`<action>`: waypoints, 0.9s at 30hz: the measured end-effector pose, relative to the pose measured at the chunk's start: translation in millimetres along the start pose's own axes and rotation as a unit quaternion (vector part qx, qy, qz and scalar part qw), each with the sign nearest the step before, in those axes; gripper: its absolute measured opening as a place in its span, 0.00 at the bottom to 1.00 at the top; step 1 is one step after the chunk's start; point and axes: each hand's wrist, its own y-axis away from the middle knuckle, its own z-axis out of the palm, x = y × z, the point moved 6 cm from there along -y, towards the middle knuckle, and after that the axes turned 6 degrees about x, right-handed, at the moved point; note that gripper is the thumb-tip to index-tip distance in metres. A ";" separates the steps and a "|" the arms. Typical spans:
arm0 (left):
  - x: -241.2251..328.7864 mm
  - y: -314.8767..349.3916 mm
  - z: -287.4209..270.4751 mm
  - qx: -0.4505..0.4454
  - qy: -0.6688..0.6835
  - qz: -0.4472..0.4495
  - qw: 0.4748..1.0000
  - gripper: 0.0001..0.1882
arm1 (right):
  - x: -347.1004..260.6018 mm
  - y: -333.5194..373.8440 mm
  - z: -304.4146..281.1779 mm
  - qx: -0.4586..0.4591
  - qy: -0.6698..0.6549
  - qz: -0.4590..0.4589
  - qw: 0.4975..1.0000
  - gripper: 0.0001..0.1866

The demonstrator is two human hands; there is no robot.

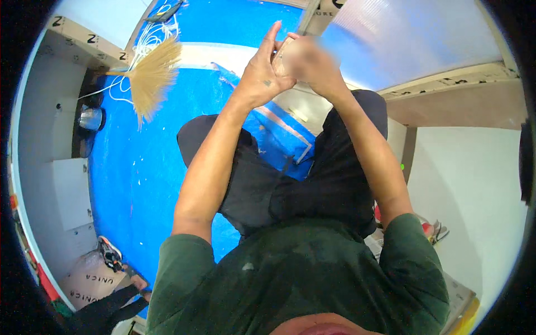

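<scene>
Tan piece, small and seemingly flat, is held up in front of the person, to the right of the straw broom, which serves as the landmark here. The left hand is clamped on its left side, the thumb running along the lower edge and a finger pointing up and away. The right hand meets it from the other side; a blur covers the fingers, so whether they grip the piece cannot be told. The two hands are close together, with the piece between them.

Dark trousers cover the person's bent legs, to the right of the broom and nearer the body. Beneath the broom spreads a blue floor sheet. White cords lie in loops just beyond the broom's bristles, and a shiny metal vessel stands near its handle end, a little closer to the person. A translucent panel is well to the broom's right. Well below the broom are a shoe and printed cardboard.
</scene>
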 end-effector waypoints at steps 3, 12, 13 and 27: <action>-8.4 5.8 -7.0 0.018 0.018 -0.017 1.000 0.63 | 18.8 -8.7 5.7 -0.013 -0.113 0.047 0.992 0.30; -20.7 9.3 4.7 0.040 -0.106 -0.011 0.993 0.64 | 48.2 -10.5 20.6 0.085 -0.033 -0.068 0.994 0.24; -21.1 7.0 5.1 0.036 -0.096 -0.024 0.994 0.64 | 46.8 -13.9 16.9 0.089 -0.027 -0.057 0.994 0.24; -35.2 -19.9 37.4 0.042 0.246 -0.128 0.960 0.49 | 48.0 -5.9 -12.9 -0.109 -0.346 -0.041 0.931 0.60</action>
